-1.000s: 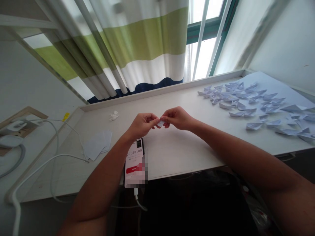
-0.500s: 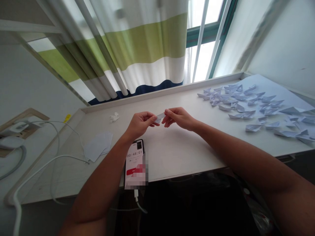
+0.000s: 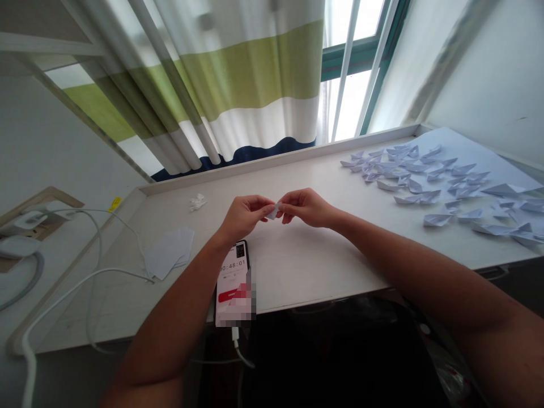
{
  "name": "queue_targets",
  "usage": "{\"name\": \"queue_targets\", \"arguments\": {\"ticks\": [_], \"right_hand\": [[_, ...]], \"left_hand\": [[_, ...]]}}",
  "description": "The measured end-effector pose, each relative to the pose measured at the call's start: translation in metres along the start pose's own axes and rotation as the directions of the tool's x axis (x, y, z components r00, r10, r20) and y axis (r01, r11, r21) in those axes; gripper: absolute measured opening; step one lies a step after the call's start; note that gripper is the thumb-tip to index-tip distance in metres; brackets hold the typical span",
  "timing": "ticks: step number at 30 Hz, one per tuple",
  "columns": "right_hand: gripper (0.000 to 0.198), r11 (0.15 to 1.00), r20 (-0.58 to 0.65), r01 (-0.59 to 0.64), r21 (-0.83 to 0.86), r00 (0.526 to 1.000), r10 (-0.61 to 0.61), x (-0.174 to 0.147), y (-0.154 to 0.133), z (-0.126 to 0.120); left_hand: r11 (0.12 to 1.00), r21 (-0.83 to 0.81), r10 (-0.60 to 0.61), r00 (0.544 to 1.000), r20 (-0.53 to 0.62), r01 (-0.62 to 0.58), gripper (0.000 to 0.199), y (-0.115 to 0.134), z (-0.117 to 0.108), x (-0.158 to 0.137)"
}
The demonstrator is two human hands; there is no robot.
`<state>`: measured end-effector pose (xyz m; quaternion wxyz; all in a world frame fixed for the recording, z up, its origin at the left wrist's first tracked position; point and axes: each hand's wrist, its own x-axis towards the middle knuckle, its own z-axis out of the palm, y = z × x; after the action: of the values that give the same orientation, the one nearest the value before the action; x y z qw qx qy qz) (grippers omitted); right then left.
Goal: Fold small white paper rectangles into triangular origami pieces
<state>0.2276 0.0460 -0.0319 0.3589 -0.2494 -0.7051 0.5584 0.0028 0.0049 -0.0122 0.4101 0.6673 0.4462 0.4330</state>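
Between my hands, above the middle of the white desk, is a small piece of folded white paper (image 3: 272, 212). My left hand (image 3: 245, 216) pinches its left side between thumb and fingers. At the paper's right edge, my right hand (image 3: 302, 207) is closed with thumb and forefinger on it. Much of the paper is hidden behind the fingertips. Many folded paper boats (image 3: 419, 197) lie spread over the right part of the desk. Left of my left forearm rests a loose stack of flat white paper sheets (image 3: 168, 252).
A phone (image 3: 233, 283) with a timer on its screen lies at the desk's front edge, a charging cable (image 3: 236, 340) plugged into it. A crumpled white scrap (image 3: 197, 202) sits at the back left. White cables (image 3: 76, 283) run along the left side. Curtains (image 3: 255, 73) hang behind the desk (image 3: 314, 277).
My right hand has moved slightly left and down, closer to my left hand. Less of the folded paper shows, and its visible part is tilted more steeply.
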Motion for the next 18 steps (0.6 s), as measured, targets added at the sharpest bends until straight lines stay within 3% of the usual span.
{"name": "queue_targets", "arguments": {"ticks": [10,18], "right_hand": [[0.042,0.996,-0.061,-0.012,-0.090,0.998,0.007,-0.0018,-0.0049,0.0029],[0.040,0.999,-0.083,-0.041,0.024,0.996,0.043,-0.0001,-0.0051,0.0033]], "left_hand": [[0.995,0.059,0.084,0.995,-0.061,-0.080,0.030,-0.0056,0.0051,-0.0007],[0.996,0.051,0.078,0.997,-0.006,-0.077,0.028,-0.0025,0.0016,-0.0006]]}}
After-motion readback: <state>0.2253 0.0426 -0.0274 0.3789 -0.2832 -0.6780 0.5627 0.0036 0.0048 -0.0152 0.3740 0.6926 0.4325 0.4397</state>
